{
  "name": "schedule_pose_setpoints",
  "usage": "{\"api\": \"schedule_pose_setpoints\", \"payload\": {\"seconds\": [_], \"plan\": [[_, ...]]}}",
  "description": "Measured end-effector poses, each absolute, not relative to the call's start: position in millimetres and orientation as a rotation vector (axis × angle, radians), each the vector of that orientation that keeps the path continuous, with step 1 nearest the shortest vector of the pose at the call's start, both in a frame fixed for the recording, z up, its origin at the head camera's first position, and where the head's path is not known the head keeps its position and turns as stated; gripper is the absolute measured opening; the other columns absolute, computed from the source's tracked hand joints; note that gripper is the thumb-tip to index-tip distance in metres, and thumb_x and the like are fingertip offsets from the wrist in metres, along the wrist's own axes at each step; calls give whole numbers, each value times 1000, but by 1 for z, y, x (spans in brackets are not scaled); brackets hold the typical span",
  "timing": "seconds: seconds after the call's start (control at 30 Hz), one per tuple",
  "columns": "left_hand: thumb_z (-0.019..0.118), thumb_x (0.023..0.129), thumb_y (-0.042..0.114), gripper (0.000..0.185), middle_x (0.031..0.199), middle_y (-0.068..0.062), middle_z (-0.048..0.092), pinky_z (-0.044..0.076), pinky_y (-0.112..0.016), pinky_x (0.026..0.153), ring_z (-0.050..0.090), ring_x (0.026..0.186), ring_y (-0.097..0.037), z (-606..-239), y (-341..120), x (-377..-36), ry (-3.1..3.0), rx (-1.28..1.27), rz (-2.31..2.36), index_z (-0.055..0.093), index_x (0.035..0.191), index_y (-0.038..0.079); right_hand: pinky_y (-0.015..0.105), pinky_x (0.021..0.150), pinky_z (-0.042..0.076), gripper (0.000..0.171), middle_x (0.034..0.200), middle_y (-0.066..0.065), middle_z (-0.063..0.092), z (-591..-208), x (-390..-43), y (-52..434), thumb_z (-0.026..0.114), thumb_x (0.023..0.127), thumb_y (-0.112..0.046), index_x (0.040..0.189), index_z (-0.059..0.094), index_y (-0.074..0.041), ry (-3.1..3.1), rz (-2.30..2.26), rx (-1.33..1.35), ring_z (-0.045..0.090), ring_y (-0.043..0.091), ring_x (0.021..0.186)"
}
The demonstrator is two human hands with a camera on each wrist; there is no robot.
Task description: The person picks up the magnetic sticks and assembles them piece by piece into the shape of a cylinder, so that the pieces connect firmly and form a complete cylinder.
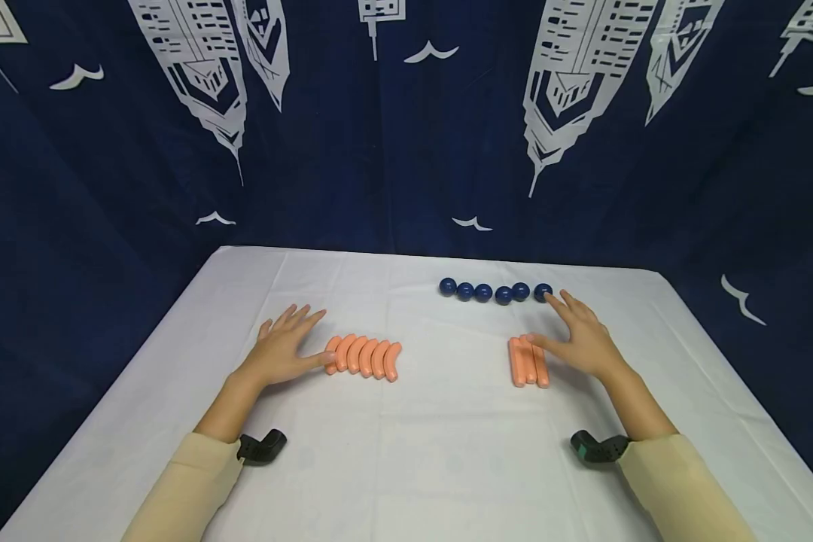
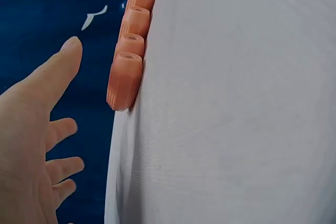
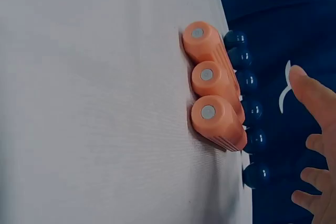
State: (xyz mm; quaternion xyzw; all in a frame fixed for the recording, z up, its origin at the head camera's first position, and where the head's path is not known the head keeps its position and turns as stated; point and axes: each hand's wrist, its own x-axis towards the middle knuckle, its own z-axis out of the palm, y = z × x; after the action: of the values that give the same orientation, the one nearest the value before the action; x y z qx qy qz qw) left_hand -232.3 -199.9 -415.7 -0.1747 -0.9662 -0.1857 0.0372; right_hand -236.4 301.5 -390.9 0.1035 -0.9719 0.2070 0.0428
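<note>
A dark blue cloth backdrop printed with white towers and birds (image 1: 393,135) is hung behind and around the scene. Below it, a table covered with a plain white cloth (image 1: 433,467) is spread across the lower half of the head view. Two cream sleeves (image 1: 190,489) are seen at the near edge, each with a black wrist-worn camera mount (image 1: 263,446) beside the cuff.

The left hand (image 1: 281,350) is laid flat on the cloth with fingers straight and spread wide; nothing is held, and its thumb tip is set against the left end of a row of six curved orange plastic sausages (image 1: 364,357) lying side by side left of the table's middle. In the left wrist view, the thumb is shown just beside that row, with a narrow gap visible.

The right hand (image 1: 583,339) is likewise held open, fingers straight and fanned. Its thumb is rested at a group of three straight orange plastic sausages (image 1: 528,363), packed together right of centre. Its forefinger is extended to the rightmost of six small dark blue glossy balls (image 1: 494,291), lined up in a row farther back.
</note>
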Motion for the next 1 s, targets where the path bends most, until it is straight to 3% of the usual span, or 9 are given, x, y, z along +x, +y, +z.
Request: {"api": "schedule_pose_setpoints", "payload": {"seconds": [0.27, 0.63, 0.83, 1.0], "plan": [[63, 92, 43, 62, 136, -22, 53, 28, -59, 107, 42, 131, -43, -421, -198, -235, -2935, -493, -772, 55, 134, -2, 71, 103, 20, 84, 152, 35, 19, -394, -257, 300, 65, 91, -45, 150, 29, 2, -2923, 805, 262, 19, 55, 137], [65, 91, 34, 49, 128, -22, 58, 37, -56, 101, 47, 123, -43, -423, -193, -235, -2923, -449, -825, 62, 125, -1, 66, 105, 25, 73, 150, 35, 25, -397, -285, 304, 60, 95, -32, 148, 29, 7, -2935, 920, 95, 24, 54, 135], [67, 90, 35, 45, 106, -14, 61, 45, -50, 88, 54, 104, -34, -425, -192, -236, -2924, -413, -826, 66, 120, 2, 65, 101, 31, 70, 145, 37, 30, -400, -300, 308, 59, 95, -29, 147, 29, 8, -2931, 943, 45, 32, 55, 130], [68, 89, 37, 43, 90, -4, 57, 44, -38, 73, 52, 82, -21, -426, -190, -236, -2943, -432, -857, 68, 116, 4, 63, 102, 32, 69, 146, 36, 30, -403, -311, 309, 57, 96, -27, 148, 28, 8, -2908, 1017, -51, 32, 54, 131]]}}
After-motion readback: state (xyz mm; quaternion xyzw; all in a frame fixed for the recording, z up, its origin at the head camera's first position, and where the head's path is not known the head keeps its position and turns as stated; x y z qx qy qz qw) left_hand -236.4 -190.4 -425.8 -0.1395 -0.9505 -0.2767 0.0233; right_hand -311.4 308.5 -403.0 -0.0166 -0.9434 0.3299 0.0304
